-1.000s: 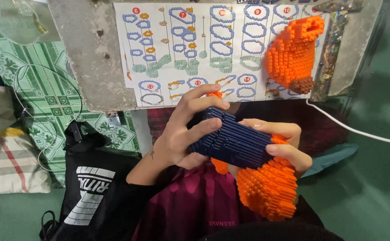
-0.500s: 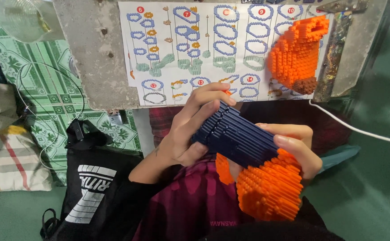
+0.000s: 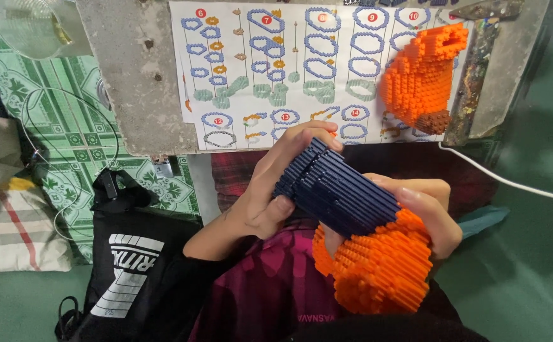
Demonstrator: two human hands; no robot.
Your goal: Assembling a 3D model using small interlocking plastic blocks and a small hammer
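Both hands hold a model built of small bricks in front of my lap. Its dark blue ribbed part (image 3: pixel 336 190) lies on top and its orange rounded part (image 3: pixel 377 269) hangs below. My left hand (image 3: pixel 276 190) grips the blue part's left end, fingers curled over its top edge. From the right, my right hand (image 3: pixel 425 209) wraps around the spot where blue meets orange. A second orange brick piece (image 3: pixel 422 79) with a brown tip rests on the printed instruction sheet (image 3: pixel 276 69) on the grey board.
The grey board (image 3: pixel 134 82) spans the top of the view. A black bag (image 3: pixel 127 259) lies at my lower left beside a plaid cloth (image 3: pixel 10 228). A white cable (image 3: pixel 510 183) runs off right. Green patterned floor covering (image 3: pixel 67 145) and a clear lid (image 3: pixel 29 25) lie at left.
The model has tilted and shifted slightly lower right; the blue part now slopes down to the right, and more of the orange part shows beneath it.
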